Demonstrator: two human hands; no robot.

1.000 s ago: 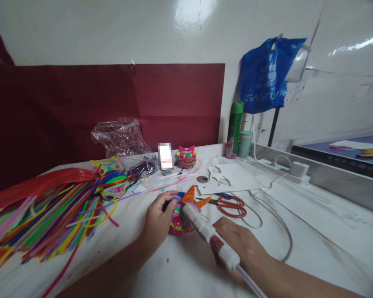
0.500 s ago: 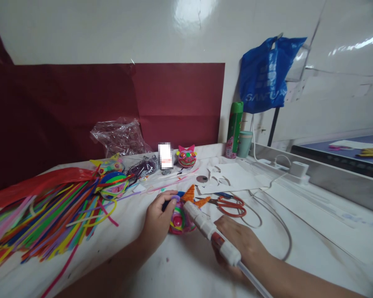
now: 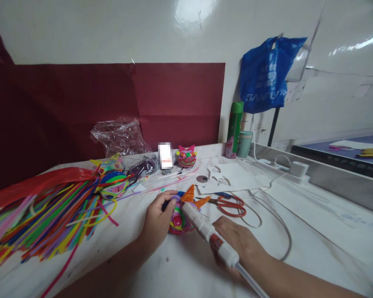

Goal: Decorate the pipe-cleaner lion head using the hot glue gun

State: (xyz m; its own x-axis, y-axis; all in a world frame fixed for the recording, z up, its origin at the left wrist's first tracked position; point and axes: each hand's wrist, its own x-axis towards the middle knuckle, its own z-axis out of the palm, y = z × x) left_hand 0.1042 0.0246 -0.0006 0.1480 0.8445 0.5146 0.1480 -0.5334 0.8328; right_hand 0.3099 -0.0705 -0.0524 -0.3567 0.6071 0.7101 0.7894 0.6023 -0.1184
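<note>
My left hand (image 3: 161,215) is closed on the left side of a round, multicoloured pipe-cleaner animal head (image 3: 177,221) with two orange ears (image 3: 189,193). In my right hand (image 3: 234,238) is a white hot glue gun (image 3: 202,225), a clear glue stick (image 3: 251,279) running out of its back end. The gun's nozzle end is at the top of the head, close below the orange ears; whether it touches is hard to see. Orange-handled scissors (image 3: 231,205) lie just beyond my right hand.
Bundled pipe cleaners (image 3: 59,215) and two decorated heads, one a blue-green ball (image 3: 113,185), lie left. A pink-eared head (image 3: 187,157) stands at the back. White paper (image 3: 236,176), a green spray can (image 3: 234,130), a cup (image 3: 245,144) and a power strip (image 3: 272,164) with cables are right.
The glue gun and my right hand have shifted slightly left. My left hand and the animal head look unmoved.
</note>
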